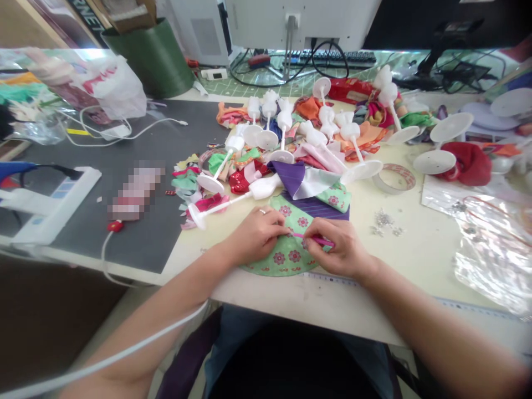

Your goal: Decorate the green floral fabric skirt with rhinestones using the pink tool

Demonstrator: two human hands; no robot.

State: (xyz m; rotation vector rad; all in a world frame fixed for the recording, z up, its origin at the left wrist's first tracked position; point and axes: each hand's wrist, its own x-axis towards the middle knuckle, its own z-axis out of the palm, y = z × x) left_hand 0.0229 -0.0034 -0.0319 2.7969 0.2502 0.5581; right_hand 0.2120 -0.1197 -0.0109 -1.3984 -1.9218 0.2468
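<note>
A green fabric piece with pink flowers (286, 257) lies flat on the cream table near the front edge, over a purple striped cloth (320, 208). My left hand (255, 233), with a ring on it, rests closed on the fabric, its fingertips pinched at the cloth. My right hand (338, 246) is closed around a thin pink stick-like tool (316, 239) whose tip points left toward my left fingertips. The two hands almost touch over the fabric.
A heap of colourful fabric scraps and several white plastic doll stands (266, 188) lies behind the hands. A tape roll (393, 177) and small metal bits (384, 220) sit to the right, clear plastic bags (490, 244) at far right. A dark mat (137, 233), cables and a green bin (153, 55) are left.
</note>
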